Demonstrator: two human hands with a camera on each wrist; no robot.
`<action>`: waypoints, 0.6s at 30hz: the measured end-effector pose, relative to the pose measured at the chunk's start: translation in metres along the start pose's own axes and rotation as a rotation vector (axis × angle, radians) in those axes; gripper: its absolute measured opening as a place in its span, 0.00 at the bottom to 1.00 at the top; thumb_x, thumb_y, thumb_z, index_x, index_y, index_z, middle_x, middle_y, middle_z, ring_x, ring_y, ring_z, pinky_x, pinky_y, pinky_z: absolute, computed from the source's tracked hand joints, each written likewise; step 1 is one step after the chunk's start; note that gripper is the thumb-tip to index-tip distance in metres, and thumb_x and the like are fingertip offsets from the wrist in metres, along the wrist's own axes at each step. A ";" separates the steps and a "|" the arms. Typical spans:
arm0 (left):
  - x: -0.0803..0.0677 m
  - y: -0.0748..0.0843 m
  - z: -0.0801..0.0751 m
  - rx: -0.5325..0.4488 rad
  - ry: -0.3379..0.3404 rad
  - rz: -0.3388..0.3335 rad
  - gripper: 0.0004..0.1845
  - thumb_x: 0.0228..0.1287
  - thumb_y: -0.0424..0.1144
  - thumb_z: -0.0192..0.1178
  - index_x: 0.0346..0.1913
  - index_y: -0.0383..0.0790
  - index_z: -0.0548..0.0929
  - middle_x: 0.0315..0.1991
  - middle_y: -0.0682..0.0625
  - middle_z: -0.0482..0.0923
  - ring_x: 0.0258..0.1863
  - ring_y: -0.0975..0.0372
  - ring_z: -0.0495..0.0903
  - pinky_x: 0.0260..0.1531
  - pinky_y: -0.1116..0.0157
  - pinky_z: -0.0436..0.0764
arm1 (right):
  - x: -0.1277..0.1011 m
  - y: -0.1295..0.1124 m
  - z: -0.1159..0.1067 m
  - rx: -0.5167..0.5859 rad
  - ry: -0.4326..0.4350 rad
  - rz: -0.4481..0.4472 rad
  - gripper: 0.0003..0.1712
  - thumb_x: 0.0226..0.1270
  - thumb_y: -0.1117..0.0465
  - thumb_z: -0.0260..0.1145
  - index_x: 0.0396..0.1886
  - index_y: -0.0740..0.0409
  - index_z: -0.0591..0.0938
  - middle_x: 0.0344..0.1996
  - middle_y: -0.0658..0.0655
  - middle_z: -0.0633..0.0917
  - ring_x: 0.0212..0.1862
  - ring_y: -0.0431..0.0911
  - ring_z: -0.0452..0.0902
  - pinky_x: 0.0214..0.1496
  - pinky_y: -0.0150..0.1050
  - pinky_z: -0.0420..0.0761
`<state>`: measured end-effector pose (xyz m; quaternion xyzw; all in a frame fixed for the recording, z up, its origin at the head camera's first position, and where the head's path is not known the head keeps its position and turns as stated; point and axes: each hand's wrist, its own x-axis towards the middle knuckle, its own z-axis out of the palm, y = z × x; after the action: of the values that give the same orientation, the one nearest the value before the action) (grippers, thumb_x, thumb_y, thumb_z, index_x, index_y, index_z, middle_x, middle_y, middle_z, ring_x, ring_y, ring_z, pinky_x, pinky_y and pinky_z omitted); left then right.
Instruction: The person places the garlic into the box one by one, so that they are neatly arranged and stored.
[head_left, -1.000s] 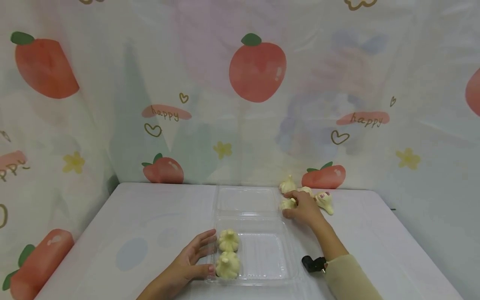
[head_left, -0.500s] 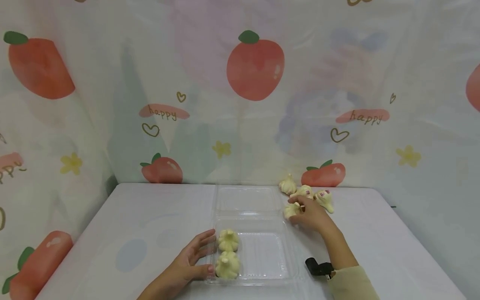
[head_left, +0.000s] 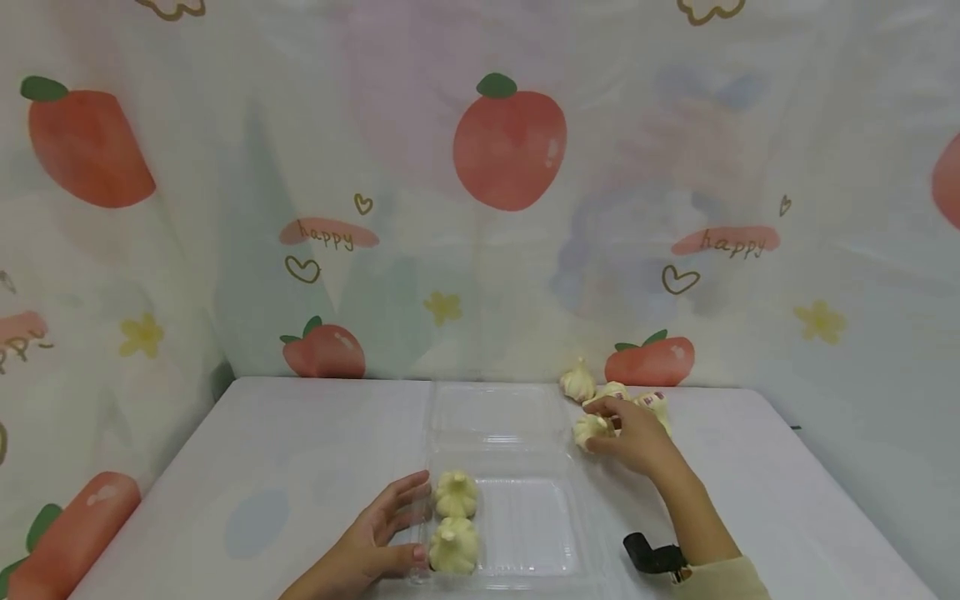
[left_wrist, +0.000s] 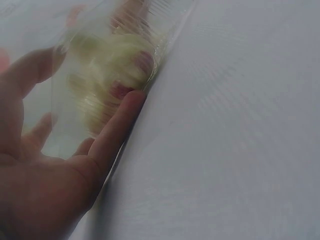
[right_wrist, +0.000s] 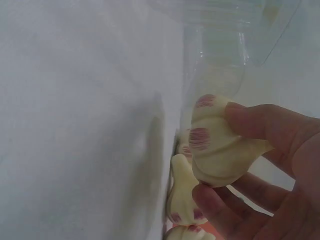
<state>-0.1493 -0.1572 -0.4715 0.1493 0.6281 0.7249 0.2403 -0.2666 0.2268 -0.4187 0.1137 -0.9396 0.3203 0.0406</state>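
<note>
A clear plastic clamshell box (head_left: 525, 533) lies open on the white table, with two pale garlic bulbs (head_left: 454, 521) in its left side. My left hand (head_left: 375, 533) rests with straight fingers against the box's left wall (left_wrist: 107, 90). My right hand (head_left: 626, 433) grips a garlic bulb (head_left: 588, 429) just right of the open lid; in the right wrist view the thumb and fingers (right_wrist: 260, 125) curl round this bulb (right_wrist: 220, 145). Three more bulbs (head_left: 600, 388) lie behind that hand by the backdrop.
The box's lid (head_left: 491, 408) lies flat behind its base. A fruit-printed plastic sheet (head_left: 510, 150) hangs along the table's back and sides. A black strap (head_left: 648, 554) sits on the right wrist.
My right hand has closed on a bulb from the pile and drawn it a little toward me and the box. The left hand has stayed put.
</note>
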 end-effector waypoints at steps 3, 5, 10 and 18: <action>-0.003 0.002 0.001 0.003 -0.002 0.007 0.38 0.63 0.36 0.57 0.71 0.55 0.50 0.71 0.42 0.44 0.67 0.47 0.52 0.48 0.52 0.73 | -0.003 -0.007 -0.005 -0.035 0.026 -0.020 0.26 0.47 0.58 0.74 0.49 0.52 0.79 0.47 0.54 0.80 0.46 0.54 0.75 0.44 0.49 0.74; -0.003 0.004 0.002 0.015 0.009 0.008 0.38 0.63 0.36 0.57 0.71 0.55 0.50 0.71 0.43 0.45 0.67 0.48 0.53 0.48 0.53 0.73 | -0.003 -0.011 -0.010 -0.073 0.057 -0.034 0.25 0.46 0.58 0.73 0.48 0.52 0.79 0.47 0.55 0.81 0.46 0.54 0.76 0.44 0.51 0.73; -0.002 0.005 0.002 0.004 0.027 -0.014 0.38 0.62 0.37 0.58 0.71 0.57 0.51 0.71 0.45 0.46 0.67 0.48 0.52 0.47 0.53 0.73 | -0.003 -0.017 -0.017 -0.115 0.095 -0.024 0.24 0.46 0.58 0.73 0.46 0.51 0.80 0.47 0.57 0.81 0.47 0.56 0.75 0.44 0.54 0.71; -0.002 0.004 0.003 -0.008 0.021 -0.026 0.38 0.63 0.36 0.58 0.71 0.57 0.51 0.71 0.44 0.44 0.67 0.47 0.51 0.49 0.53 0.72 | -0.006 -0.017 -0.018 -0.095 0.107 -0.042 0.24 0.46 0.58 0.73 0.47 0.49 0.79 0.46 0.55 0.81 0.46 0.54 0.76 0.43 0.51 0.72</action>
<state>-0.1464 -0.1567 -0.4670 0.1327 0.6295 0.7257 0.2437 -0.2571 0.2255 -0.3955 0.1139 -0.9477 0.2801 0.1026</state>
